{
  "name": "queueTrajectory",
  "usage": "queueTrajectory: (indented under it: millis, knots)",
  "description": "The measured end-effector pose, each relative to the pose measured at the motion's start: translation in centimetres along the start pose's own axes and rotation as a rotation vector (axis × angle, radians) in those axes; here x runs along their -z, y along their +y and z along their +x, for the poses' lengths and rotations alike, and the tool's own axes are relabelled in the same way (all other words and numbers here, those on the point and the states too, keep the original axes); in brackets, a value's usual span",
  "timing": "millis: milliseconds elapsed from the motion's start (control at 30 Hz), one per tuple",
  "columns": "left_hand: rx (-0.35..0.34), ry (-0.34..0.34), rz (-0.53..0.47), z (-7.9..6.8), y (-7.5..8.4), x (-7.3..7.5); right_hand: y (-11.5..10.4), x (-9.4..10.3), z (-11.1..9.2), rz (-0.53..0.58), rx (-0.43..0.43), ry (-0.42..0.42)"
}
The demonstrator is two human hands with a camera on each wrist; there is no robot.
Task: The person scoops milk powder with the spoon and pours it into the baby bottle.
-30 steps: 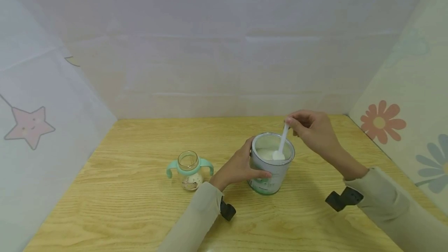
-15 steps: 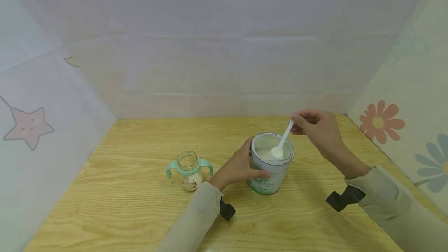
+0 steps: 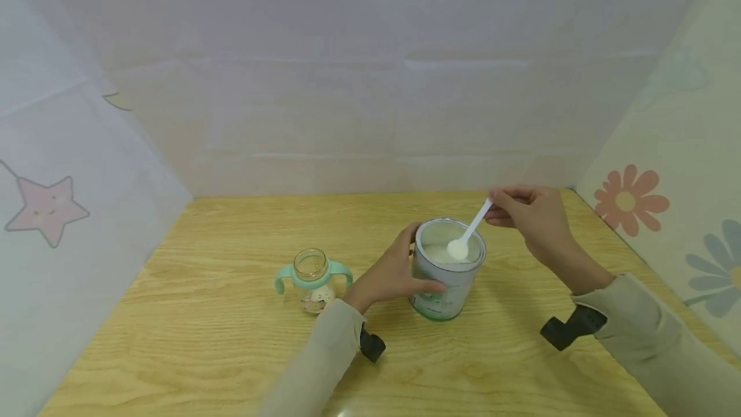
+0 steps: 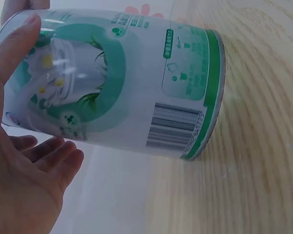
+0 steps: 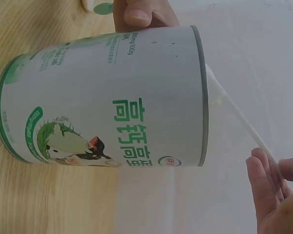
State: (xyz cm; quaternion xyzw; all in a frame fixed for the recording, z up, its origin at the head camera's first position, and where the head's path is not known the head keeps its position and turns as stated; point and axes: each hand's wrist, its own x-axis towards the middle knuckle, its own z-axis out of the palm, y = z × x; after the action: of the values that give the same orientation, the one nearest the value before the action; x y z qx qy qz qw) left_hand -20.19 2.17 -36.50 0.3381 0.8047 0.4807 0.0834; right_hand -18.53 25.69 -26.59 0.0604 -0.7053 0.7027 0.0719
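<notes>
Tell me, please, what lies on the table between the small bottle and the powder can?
In the head view, only the left hand, gripping the can; beside the bottle is bare wood.

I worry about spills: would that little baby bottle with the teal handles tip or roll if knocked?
The baby bottle looks short and squat, standing upright on the wooden table, so it probably resists tipping. It is nearly empty, so likely light and easy to slide. If toppled, its side handles would probably stop it rolling far.

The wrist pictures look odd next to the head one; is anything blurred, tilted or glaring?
Head view: even soft light, sharp, faint shadows under the can. Left wrist view: can appears sideways, with glare and a blurred table. Right wrist view: sideways too, label sharp, scoop handle pale.
</notes>
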Motion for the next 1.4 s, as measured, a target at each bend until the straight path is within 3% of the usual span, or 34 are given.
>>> queueTrajectory:
  millis: [167,467,900,1167,1400]
  knots:
    - [0.056,-0.001,0.051,-0.3,0.3,0.8,0.2,0.4,0.2,0.045,-0.055,0.014]
    - [0.091,0.000,0.093,-1.0,1.5,2.7,0.4,0.7,0.4,0.077,-0.108,0.021]
    - [0.080,0.057,0.155,-2.9,2.5,5.2,0.5,0.5,0.4,0.182,-0.135,0.037]
    - [0.031,0.126,0.221,-4.7,2.9,7.7,0.2,0.3,0.7,0.267,-0.143,0.014]
    - [0.054,0.176,0.238,-6.4,2.9,9.4,-0.1,-0.1,0.8,0.253,-0.157,0.033]
